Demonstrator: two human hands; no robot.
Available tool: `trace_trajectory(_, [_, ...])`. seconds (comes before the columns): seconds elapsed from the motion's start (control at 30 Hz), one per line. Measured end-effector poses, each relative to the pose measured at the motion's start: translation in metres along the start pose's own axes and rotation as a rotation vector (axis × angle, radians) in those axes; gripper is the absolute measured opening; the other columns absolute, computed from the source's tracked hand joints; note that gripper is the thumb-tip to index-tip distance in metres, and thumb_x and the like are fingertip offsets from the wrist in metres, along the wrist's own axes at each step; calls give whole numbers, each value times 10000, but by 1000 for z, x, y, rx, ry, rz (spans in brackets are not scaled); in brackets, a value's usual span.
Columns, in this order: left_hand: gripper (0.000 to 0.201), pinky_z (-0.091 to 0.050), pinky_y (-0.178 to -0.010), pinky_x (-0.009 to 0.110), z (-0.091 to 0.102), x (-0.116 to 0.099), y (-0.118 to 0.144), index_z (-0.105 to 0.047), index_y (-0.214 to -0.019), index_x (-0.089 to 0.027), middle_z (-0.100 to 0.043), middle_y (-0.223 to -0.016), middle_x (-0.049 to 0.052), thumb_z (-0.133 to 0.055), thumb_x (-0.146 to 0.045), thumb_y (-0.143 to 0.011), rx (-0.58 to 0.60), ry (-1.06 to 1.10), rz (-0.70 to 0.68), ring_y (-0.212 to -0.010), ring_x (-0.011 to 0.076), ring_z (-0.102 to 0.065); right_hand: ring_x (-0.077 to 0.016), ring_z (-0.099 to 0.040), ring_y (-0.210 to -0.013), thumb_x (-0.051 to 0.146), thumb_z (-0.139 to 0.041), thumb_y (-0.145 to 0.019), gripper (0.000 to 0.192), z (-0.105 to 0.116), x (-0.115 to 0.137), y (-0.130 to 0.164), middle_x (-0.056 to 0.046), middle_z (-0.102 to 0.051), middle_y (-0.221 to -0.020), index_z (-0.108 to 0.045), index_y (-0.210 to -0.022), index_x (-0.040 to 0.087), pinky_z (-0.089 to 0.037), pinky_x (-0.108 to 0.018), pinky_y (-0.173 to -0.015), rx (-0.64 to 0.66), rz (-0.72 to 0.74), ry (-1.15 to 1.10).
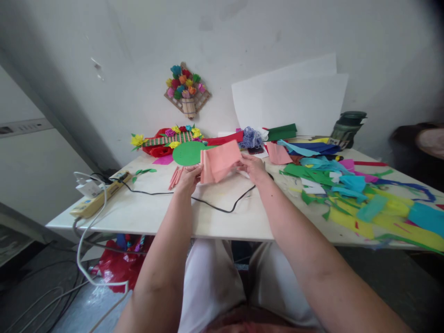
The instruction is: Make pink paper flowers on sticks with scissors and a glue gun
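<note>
A sheet of salmon-pink crepe paper [224, 159] is stretched between my two hands above the white table [138, 216]. My left hand [189, 179] pinches its left edge, where the paper is folded or gathered into a narrow band. At the right edge, my right hand [252, 167] grips the sheet with fingers partly hidden behind it. Small rolled salmon-pink strips [174, 178] lie just left of my left hand. Behind the sheet is a round green disc [188, 153], partly covered. Another salmon-pink piece [278, 153] rests beyond my right hand.
Coloured paper scraps [347, 189] spread over the right side, with a dark green bottle [347, 128] behind. A black cable [222, 210] crosses the table from a power strip [100, 199]. Paper flowers [173, 136] lie at the back. A red bag [121, 266] sits below.
</note>
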State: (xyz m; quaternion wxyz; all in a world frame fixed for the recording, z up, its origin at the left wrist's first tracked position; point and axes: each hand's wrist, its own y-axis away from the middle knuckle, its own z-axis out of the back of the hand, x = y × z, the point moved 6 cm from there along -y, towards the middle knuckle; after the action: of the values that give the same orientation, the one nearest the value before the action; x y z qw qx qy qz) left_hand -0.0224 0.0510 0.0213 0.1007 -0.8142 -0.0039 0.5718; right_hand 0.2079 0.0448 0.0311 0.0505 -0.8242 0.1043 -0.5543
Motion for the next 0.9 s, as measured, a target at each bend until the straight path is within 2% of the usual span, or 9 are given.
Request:
trace_trajectory(0.07, [287,-345,-435,210,-1,1,0,-642,-618,-127,-560,-516,-8,-806,-327,-495,-16,0,5,-441,78,-473,-139,-625,-682,144,-653,-594,292,-4,-4,-2,-60,-661,-863,-611,-883,138,-521,-257,-578,39,-2,-16])
trace_trajectory(0.13, [303,-365,-446,214,-2,2,1,-647,-621,-125,-569,-519,-3,-815,-326,-468,-28,-10,13,-451,87,-488,-152,-625,-717,106,-638,-595,362,-1,-9,-4,-83,-641,-997,-610,-954,147,-534,-301,-629,-5,-15,102])
trace_trajectory(0.23, [327,-389,-465,216,-3,5,1,-651,-626,-117,-586,-534,10,-817,-337,-451,-28,-48,29,-473,98,-511,-186,-619,-788,93,-572,-653,358,8,-5,-5,-105,-627,-1055,-635,-1001,151,-512,-345,-712,-110,23,584])
trace_trajectory(0.33, [345,-399,-474,215,0,6,-1,-647,-630,-116,-591,-543,18,-811,-364,-454,-49,-75,24,-502,111,-533,-248,-569,-997,141,-524,-725,298,7,11,0,-124,-628,-1049,-668,-986,148,-422,-377,-878,-136,198,1202])
trace_trajectory(0.4, [357,-402,-479,216,2,7,-1,-647,-645,-119,-599,-561,25,-804,-384,-464,-58,-78,12,-533,126,-554,-280,-552,-1022,205,-524,-751,289,5,11,3,-140,-630,-1027,-671,-994,150,-393,-402,-890,-97,184,1496])
trace_trajectory(0.47, [366,-402,-484,217,3,7,-2,-645,-662,-122,-606,-580,31,-797,-400,-478,-57,-73,3,-563,136,-570,-295,-547,-1022,254,-545,-753,302,5,8,6,-152,-629,-1021,-664,-1012,153,-391,-408,-873,-51,108,1664])
trace_trajectory(0.6, [361,-394,-485,219,4,8,-4,-626,-653,-125,-589,-564,19,-798,-392,-481,-83,-33,4,-562,135,-570,-303,-547,-1026,210,-535,-759,324,6,2,10,-177,-614,-1055,-630,-1061,144,-415,-383,-808,24,-2,1756])
trace_trajectory(0.77, [323,-353,-453,218,1,8,-4,-591,-610,-136,-535,-491,-14,-802,-348,-488,-87,23,5,-507,122,-538,-287,-553,-1029,136,-482,-778,343,2,0,12,-179,-602,-1068,-587,-1105,145,-413,-381,-809,70,-2,1760])
trace_trajectory(0.9, [302,-321,-417,208,3,10,-6,-570,-578,-136,-514,-467,-31,-792,-329,-510,-85,31,2,-419,80,-459,-278,-560,-1020,121,-458,-783,386,0,1,13,-174,-593,-1081,-537,-1160,146,-404,-375,-811,49,9,1783])
